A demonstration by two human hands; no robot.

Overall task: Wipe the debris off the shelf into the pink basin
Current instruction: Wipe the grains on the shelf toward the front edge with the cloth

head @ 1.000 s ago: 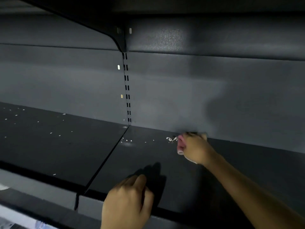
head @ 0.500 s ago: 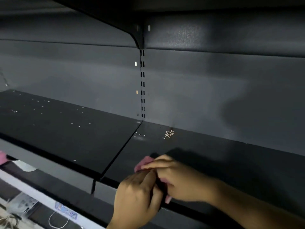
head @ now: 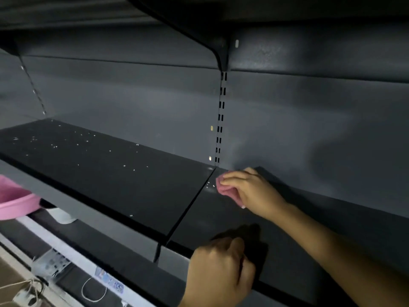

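A dark metal shelf (head: pixel 132 185) runs across the view, split by a seam into a left and a right panel. My right hand (head: pixel 250 187) presses a folded pink cloth (head: pixel 225 188) onto the right panel at the back, just right of the seam. A few white crumbs (head: pixel 210 184) lie beside the cloth at the seam. More white debris (head: pixel 55 144) is scattered over the left panel. My left hand (head: pixel 219 271) is curled at the shelf's front edge, fingers closed; whether it holds anything is hidden. The pink basin (head: pixel 15 201) shows at the far left, below the shelf's front edge.
A slotted upright (head: pixel 220 120) stands in the back wall above the seam, and a bracket (head: pixel 219 52) carries the shelf overhead. Below the front edge runs a lower rail with a price label (head: pixel 110 282), a white cord loop and a white object (head: pixel 62 214).
My right hand has gone from the front edge beside my left hand back to the rear of the shelf near the seam with the cloth. The view has shifted left, revealing the pink basin.
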